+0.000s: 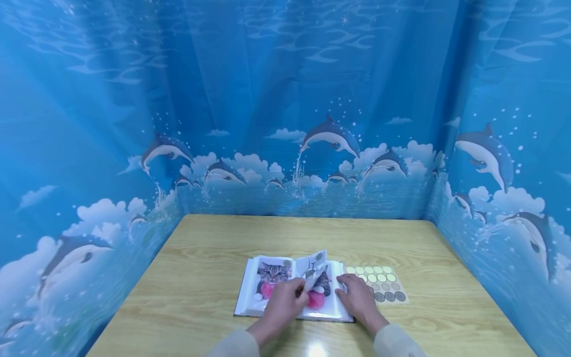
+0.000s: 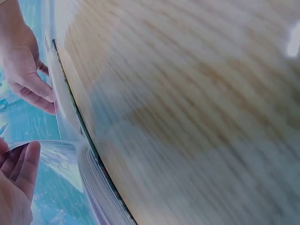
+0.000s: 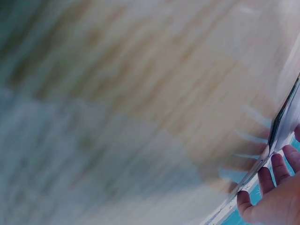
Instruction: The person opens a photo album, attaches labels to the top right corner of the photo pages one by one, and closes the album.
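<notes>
Centrally on the near part of the table (image 1: 205,258) lies an open album (image 1: 250,297), its pages showing cat photos. Left hand (image 1: 282,302) pinches a loose leaf (image 1: 312,270) near the spine and holds it raised and curled above the right page. Right hand (image 1: 359,297) rests with fingers spread and fairly straight on the right page, pressing it flat near the right edge. A sticker sheet (image 1: 383,283) of round dots lies on the table just right of the album, close to the right hand but apart from it.

The left wrist view shows the album's stacked page edges (image 2: 101,187) and a thin clear leaf curving beside the left fingers (image 2: 26,168); the right hand appears at the far edge there, touching the pages. The right wrist view is heavily blurred; only the right fingertips (image 3: 265,178) against the album edge can be made out.

Risks, as judged:
- The raised leaf is thin and bowed; a tight pinch or a sideways pull could crease it or tear it at the spine.
- If the right hand eases off, the right page may lift with the leaf and several pages turn together.
- The sticker sheet sits close to the right sleeve (image 1: 397,342); a sweep of the arm could push it along the table.

A dolphin curtain (image 1: 285,99) encloses the table on three sides.
</notes>
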Motion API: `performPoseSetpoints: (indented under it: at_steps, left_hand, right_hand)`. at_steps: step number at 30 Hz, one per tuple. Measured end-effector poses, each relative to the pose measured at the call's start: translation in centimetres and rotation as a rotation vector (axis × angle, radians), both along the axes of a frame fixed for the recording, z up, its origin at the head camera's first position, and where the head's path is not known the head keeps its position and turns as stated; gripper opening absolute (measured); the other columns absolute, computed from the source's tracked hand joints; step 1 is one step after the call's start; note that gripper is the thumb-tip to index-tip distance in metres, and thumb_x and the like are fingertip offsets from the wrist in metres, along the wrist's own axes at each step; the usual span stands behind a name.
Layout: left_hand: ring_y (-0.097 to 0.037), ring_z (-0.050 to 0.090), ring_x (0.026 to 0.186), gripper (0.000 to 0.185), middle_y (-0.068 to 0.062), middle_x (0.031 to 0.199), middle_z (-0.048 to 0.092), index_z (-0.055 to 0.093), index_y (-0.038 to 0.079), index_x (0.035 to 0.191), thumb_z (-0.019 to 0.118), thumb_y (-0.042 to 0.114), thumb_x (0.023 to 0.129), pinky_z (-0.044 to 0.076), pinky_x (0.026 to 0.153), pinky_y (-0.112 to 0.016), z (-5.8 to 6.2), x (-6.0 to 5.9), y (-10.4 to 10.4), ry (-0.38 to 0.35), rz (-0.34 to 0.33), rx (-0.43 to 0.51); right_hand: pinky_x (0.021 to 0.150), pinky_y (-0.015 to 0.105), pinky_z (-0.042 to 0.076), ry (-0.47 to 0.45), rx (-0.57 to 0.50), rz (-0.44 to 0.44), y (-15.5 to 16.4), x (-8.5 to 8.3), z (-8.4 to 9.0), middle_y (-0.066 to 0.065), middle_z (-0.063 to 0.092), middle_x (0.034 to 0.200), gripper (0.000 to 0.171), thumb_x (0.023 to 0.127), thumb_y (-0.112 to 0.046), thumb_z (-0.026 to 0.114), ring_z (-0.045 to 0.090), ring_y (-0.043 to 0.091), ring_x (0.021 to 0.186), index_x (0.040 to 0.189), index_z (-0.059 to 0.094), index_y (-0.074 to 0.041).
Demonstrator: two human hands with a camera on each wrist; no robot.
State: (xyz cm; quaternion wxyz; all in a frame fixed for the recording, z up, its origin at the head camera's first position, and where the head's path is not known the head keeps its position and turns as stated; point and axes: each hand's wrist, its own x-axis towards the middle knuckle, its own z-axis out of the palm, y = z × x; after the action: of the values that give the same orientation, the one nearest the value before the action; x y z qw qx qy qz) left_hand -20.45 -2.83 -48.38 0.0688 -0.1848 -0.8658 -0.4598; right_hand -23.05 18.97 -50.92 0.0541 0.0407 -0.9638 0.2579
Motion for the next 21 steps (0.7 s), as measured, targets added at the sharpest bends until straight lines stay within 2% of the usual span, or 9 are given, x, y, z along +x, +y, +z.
performPoseSetpoints:
  at_steps: [6, 11, 15, 21]
  left_hand:
    - [-0.007, 0.054, 0.065, 0.014, 0.007, 0.075, 0.06, 0.067, 0.006, 0.091, 0.065, 0.0, 0.078, 0.052, 0.056, -0.021, 0.2, 0.1, -0.8, -0.073, 0.104, 0.085]
    - [-0.008, 0.055, 0.068, 0.013, 0.005, 0.077, 0.061, 0.068, 0.006, 0.095, 0.07, 0.005, 0.082, 0.052, 0.058, -0.021, 0.4, 0.0, -1.8, -0.096, 0.164, 0.141]
    - [-0.01, 0.057, 0.064, 0.009, 0.003, 0.074, 0.061, 0.069, 0.005, 0.094, 0.07, 0.007, 0.085, 0.054, 0.054, -0.021, 0.7, 0.3, -2.8, -0.133, 0.193, 0.193]
    - [-0.014, 0.061, 0.065, 0.014, -0.005, 0.079, 0.067, 0.07, -0.001, 0.096, 0.069, 0.002, 0.083, 0.056, 0.056, -0.022, 0.9, 0.8, -4.5, -0.189, 0.199, 0.282]
  right_hand:
    - [0.094, 0.066, 0.04, -0.007, 0.009, 0.002, -0.1, 0.0, 0.2, 0.022, 0.06, 0.129, 0.036, 0.088, -0.018, 0.07, 0.054, 0.043, 0.119, 0.12, 0.067, -0.002]
    - [0.094, 0.067, 0.039, -0.005, -0.001, 0.007, 0.0, 0.1, 0.1, 0.023, 0.059, 0.13, 0.037, 0.088, -0.018, 0.07, 0.053, 0.044, 0.12, 0.121, 0.067, -0.001]
    - [0.095, 0.067, 0.038, -0.013, -0.004, 0.002, 0.0, 0.1, 0.1, 0.023, 0.059, 0.13, 0.037, 0.089, -0.017, 0.069, 0.053, 0.044, 0.121, 0.121, 0.066, -0.001]
    - [0.095, 0.066, 0.039, -0.021, 0.019, -0.003, 0.0, -0.1, -0.1, 0.022, 0.059, 0.13, 0.037, 0.089, -0.018, 0.069, 0.053, 0.043, 0.121, 0.122, 0.067, -0.002]
